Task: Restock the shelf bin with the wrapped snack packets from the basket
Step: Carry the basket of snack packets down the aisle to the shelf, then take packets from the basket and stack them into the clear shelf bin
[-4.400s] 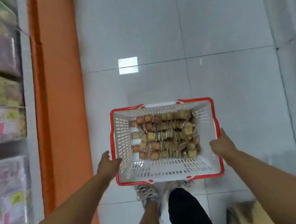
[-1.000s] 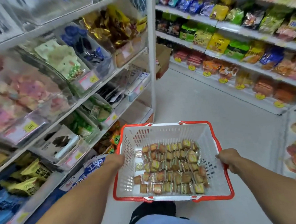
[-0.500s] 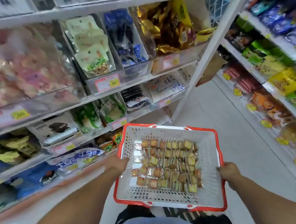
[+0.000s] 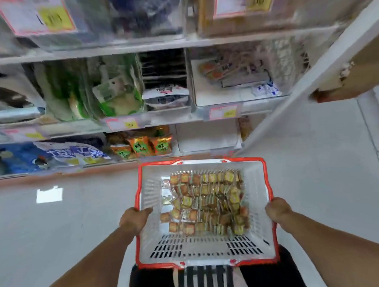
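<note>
Red-rimmed basket (image 4: 267,178), left hand (image 4: 134,220), right hand (image 4: 278,210) gripping side rims

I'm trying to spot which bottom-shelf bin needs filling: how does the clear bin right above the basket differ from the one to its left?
The clear bin looks empty, while the left bin holds orange packets. The clear bin shows only pale walls; the left bin shows green-labelled wrappers standing upright. Both sit on the bottom shelf, just beyond the basket.

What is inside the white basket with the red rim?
The basket holds many small wrapped snack packets, piled in the middle. The packets cover whatever lies beneath them.
</note>
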Available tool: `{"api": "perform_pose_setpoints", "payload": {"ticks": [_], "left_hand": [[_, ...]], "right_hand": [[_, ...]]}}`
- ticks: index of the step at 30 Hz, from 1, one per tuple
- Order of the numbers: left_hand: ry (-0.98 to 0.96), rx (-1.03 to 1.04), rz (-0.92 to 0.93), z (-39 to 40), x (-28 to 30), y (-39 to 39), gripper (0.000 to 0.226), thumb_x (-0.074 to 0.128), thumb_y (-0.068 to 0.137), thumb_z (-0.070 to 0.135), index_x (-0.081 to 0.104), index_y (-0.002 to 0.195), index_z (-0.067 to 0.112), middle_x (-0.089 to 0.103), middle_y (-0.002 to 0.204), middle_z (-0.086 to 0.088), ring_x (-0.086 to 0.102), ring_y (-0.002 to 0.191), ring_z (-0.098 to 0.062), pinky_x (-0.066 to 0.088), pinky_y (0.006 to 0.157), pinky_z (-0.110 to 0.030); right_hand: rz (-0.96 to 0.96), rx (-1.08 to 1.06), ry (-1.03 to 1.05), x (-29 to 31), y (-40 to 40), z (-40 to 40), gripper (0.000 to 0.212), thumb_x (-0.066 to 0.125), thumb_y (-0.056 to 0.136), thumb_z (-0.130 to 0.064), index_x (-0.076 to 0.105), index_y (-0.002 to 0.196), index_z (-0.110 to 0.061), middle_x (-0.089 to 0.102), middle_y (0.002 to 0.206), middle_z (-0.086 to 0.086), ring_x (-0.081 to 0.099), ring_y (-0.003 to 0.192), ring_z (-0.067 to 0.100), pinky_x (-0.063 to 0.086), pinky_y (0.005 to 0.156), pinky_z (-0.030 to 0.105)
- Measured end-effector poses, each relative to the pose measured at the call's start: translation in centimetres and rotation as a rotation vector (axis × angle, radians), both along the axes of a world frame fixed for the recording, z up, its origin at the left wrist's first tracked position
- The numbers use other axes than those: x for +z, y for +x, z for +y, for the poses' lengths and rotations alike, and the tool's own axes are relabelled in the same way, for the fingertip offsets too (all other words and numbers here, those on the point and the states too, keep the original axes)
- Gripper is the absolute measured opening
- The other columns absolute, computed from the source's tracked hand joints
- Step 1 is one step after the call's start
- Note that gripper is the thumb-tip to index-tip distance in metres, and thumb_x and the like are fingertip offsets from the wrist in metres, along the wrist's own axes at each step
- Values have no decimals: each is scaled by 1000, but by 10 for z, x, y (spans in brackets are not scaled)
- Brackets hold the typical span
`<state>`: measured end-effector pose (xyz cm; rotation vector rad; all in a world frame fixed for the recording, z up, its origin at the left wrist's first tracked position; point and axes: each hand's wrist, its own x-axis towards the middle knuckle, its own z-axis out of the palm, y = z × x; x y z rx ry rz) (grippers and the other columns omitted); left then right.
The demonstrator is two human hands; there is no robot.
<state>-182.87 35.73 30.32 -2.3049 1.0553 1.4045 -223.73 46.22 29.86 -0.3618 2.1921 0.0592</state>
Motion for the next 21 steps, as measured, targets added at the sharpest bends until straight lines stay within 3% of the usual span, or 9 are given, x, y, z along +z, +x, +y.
{"api": "perform_pose_setpoints", "payload": {"ticks": [5, 8, 14, 16, 19, 21], "left_hand": [[1, -51, -38, 12, -99, -17, 43, 68, 95, 41, 69, 119, 6, 74, 111, -15, 70, 93, -33, 58, 84, -39], [-3, -103, -42, 13, -163, -18, 44, 68, 94, 42, 68, 120, 6, 73, 111, -15, 69, 91, -31, 56, 80, -36], [-27, -127, -77, 4, -277, -9, 44, 72, 91, 38, 70, 117, 2, 72, 113, -20, 68, 103, -37, 55, 91, -40], [-29, -167, -86, -3, -305, -3, 39, 71, 92, 37, 72, 111, 4, 73, 106, -17, 68, 97, -35, 55, 85, -36], [-30, -216, -103, -13, -339, 5, 36, 69, 93, 35, 71, 108, 3, 72, 101, -14, 69, 91, -31, 55, 75, -33], [-28, -234, -103, -19, -352, 7, 35, 66, 95, 29, 68, 110, -2, 70, 100, -17, 68, 84, -31, 57, 67, -34]], "right_hand": [[-30, 37, 53, -106, -23, -10, 31, 49, 98, -1, 60, 124, 11, 64, 123, 28, 63, 110, 40, 49, 77, 33], [-53, 21, 56, -176, -31, -13, 32, 51, 99, -3, 59, 126, 11, 64, 123, 28, 63, 109, 41, 53, 85, 38], [-163, -37, 39, -287, -36, -14, 34, 63, 94, -10, 59, 123, 7, 64, 121, 22, 61, 112, 39, 52, 99, 48], [-232, -35, 45, -316, -40, -19, 28, 63, 92, -7, 62, 118, 4, 67, 112, 21, 65, 101, 34, 57, 91, 45], [-325, 67, 90, -345, -43, -34, 18, 60, 86, -1, 65, 103, 2, 66, 82, 13, 64, 66, 25, 59, 66, 33], [-366, 173, 115, -352, -43, -44, 15, 59, 83, -2, 64, 97, -3, 59, 82, 12, 58, 71, 24, 60, 73, 36]]}}
